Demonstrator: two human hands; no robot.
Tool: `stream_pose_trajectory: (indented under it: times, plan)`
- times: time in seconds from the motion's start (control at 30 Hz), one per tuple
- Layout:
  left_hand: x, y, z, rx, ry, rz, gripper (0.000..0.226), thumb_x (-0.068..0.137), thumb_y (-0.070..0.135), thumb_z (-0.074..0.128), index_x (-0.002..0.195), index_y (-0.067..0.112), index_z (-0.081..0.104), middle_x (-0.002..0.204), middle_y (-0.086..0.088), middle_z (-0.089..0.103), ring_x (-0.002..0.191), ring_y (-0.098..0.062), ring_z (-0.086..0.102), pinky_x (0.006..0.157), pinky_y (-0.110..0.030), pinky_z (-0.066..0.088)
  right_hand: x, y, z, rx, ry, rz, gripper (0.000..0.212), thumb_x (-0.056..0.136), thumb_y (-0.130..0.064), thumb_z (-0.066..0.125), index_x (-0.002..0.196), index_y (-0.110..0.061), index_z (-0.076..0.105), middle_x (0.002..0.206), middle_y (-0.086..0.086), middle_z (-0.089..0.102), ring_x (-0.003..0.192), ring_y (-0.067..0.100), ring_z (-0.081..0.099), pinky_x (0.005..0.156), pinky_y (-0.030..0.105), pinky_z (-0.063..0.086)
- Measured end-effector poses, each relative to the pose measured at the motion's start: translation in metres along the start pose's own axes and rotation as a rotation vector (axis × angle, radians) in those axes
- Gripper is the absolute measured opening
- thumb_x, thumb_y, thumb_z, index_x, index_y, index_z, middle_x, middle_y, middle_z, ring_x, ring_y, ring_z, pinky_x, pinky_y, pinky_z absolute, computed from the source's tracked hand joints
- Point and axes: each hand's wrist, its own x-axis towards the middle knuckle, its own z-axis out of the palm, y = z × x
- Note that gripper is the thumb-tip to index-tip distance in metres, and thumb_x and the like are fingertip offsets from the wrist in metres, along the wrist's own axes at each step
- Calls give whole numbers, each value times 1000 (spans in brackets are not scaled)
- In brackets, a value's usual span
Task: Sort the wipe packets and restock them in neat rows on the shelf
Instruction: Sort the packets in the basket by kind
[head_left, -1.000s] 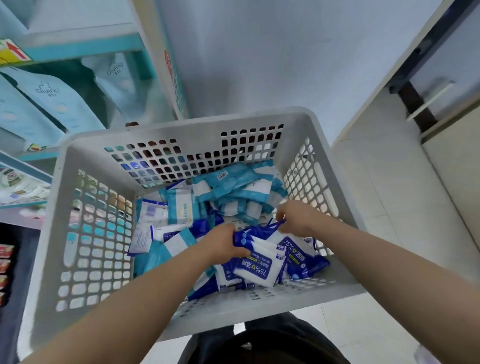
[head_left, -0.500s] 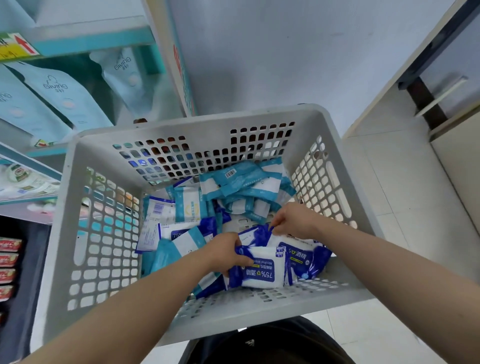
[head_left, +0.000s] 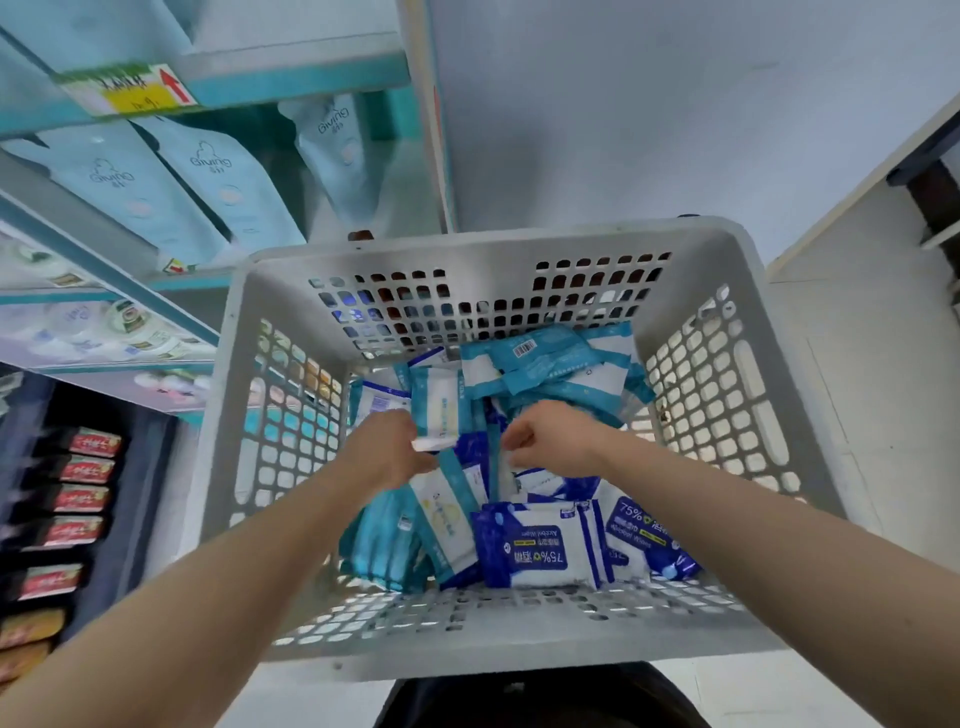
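A grey perforated basket (head_left: 524, 244) holds a loose heap of wipe packets. Teal-and-white packets (head_left: 550, 358) fill the far half, and dark blue "75%" alcohol wipe packets (head_left: 540, 551) lie stacked at the near wall. My left hand (head_left: 387, 452) is in the middle of the basket, fingers curled on the lower edge of a teal-and-white packet (head_left: 439, 410). My right hand (head_left: 553, 439) is close beside it, fingers curled, pinching the edge of a dark blue packet (head_left: 493, 457) that stands between the two hands. Motion blur hides the fingertips.
A teal shelf unit (head_left: 291, 78) at the left carries light blue pouches (head_left: 228, 182) and a yellow price tag (head_left: 130, 91). Red packs (head_left: 85, 470) line a dark lower shelf. A white wall is ahead, and a white cabinet (head_left: 852, 197) and tiled floor are at the right.
Both hands left the dark blue stack at the near wall and moved deeper into the basket. The left hand let go of the "75%" packet, which now lies at the front.
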Motion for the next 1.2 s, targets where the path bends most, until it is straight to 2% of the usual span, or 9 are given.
stream_pose_trajectory:
  times: [0.2, 0.33, 0.47, 0.53, 0.73, 0.93, 1.0, 1.07, 1.2]
  plan:
    - [-9, -35, 18, 26, -223, -187, 52, 80, 29, 77, 117, 3, 54, 115, -11, 61, 105, -25, 59, 78, -26, 44, 38, -25, 55, 83, -141, 81, 37, 89, -12, 65, 123, -2, 59, 120, 13, 64, 102, 24, 62, 89, 36, 52]
    - [-4, -40, 26, -59, -221, -136, 25, 78, 21, 78, 92, 6, 63, 93, -11, 65, 89, -25, 63, 65, -25, 44, 47, -26, 70, 167, -133, 109, 44, 84, -17, 72, 123, -5, 55, 112, 8, 62, 96, 22, 59, 80, 31, 48]
    - [-7, -39, 18, -176, -246, -99, 32, 84, 21, 73, 109, 2, 65, 106, -15, 67, 96, -30, 66, 78, -32, 54, 47, -22, 65, 156, -110, 113, 23, 86, -15, 68, 91, 6, 61, 87, 17, 64, 75, 23, 57, 77, 45, 54]
    - [-6, -37, 4, -327, -232, -66, 27, 86, 23, 72, 104, 4, 65, 96, -10, 66, 84, -25, 67, 65, -28, 58, 42, -21, 51, 162, -56, 110, 19, 87, -13, 66, 83, 3, 58, 80, 19, 61, 70, 21, 55, 69, 41, 52]
    - [3, -3, -39, -581, -157, 64, 14, 86, 13, 71, 85, 7, 58, 81, -9, 65, 68, -16, 65, 53, -20, 56, 30, 0, 4, 354, 163, 137, 15, 87, -10, 66, 94, 4, 65, 95, 18, 70, 91, 31, 67, 85, 47, 55]
    - [16, 14, -4, -609, -187, 133, 35, 78, -3, 73, 109, 6, 58, 99, -12, 66, 80, -20, 61, 75, -33, 55, 17, 28, -2, 514, 244, 245, 12, 91, -3, 59, 100, 1, 65, 102, 14, 71, 91, 26, 69, 84, 45, 57]
    - [18, 20, 11, -566, -169, 146, 37, 79, 0, 75, 112, 6, 60, 94, -5, 66, 81, -14, 60, 71, -24, 53, 12, 30, 1, 611, 234, 292, 14, 93, 2, 55, 105, 7, 61, 103, 16, 69, 89, 28, 69, 81, 41, 58]
    - [18, 26, 19, -528, -138, 147, 26, 80, 4, 74, 103, 9, 65, 81, 6, 61, 74, -7, 56, 58, -12, 43, 7, 32, 2, 659, 224, 311, 16, 93, 5, 52, 107, 11, 58, 102, 18, 67, 90, 31, 68, 79, 39, 58]
    - [21, 24, 7, -532, -57, 129, 12, 80, 8, 75, 86, 14, 67, 79, 3, 65, 73, -13, 60, 58, -18, 47, -4, 43, -21, 587, 280, 320, 10, 92, 0, 56, 99, 2, 62, 97, 13, 69, 86, 28, 70, 77, 42, 59]
